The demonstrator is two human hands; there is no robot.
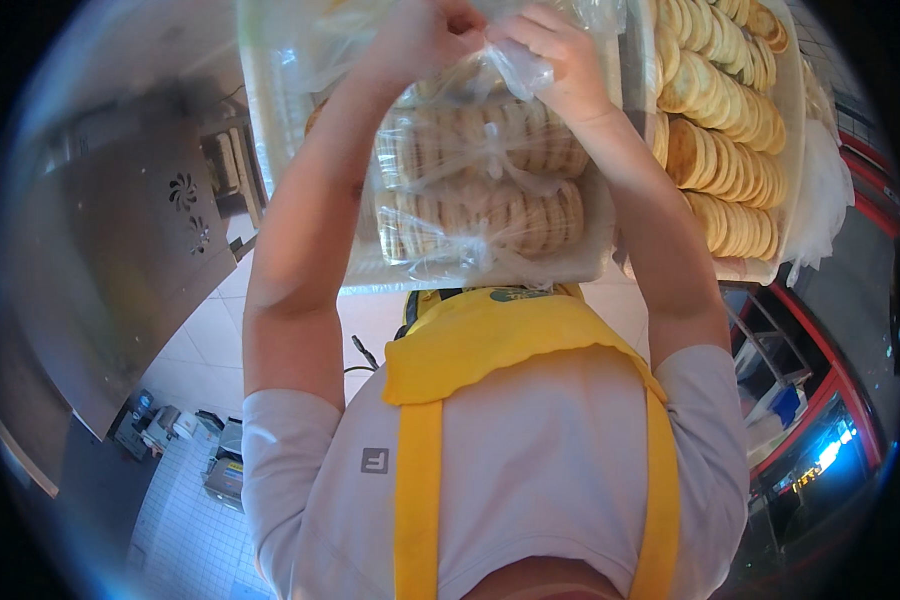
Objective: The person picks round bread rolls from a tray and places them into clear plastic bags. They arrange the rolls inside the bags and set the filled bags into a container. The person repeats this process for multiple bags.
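Note:
My left hand (pixel 424 41) and my right hand (pixel 562 64) meet near the top of the view, pinching the gathered end of a clear plastic bag (pixel 523 71) between them. My left fingertips are partly cut off by shadow and the frame's top. Below them, two tied clear bags of round flatbreads (pixel 420 150) (pixel 427 225) lie one behind the other in a white plastic crate (pixel 259 90). Each bag has a knot on top, and its breads stand on edge in a row. What fills the bag in my hands is mostly hidden by my arms and glare.
To the right, a second crate (pixel 793 165) holds several rows of unbagged round flatbreads (pixel 727 161). White plastic bags (pixel 821 195) hang from its outer side. A metal panel with cut-out flower shapes (pixel 120 217) stands at left. A yellow apron (pixel 510 330) touches the near crate edge.

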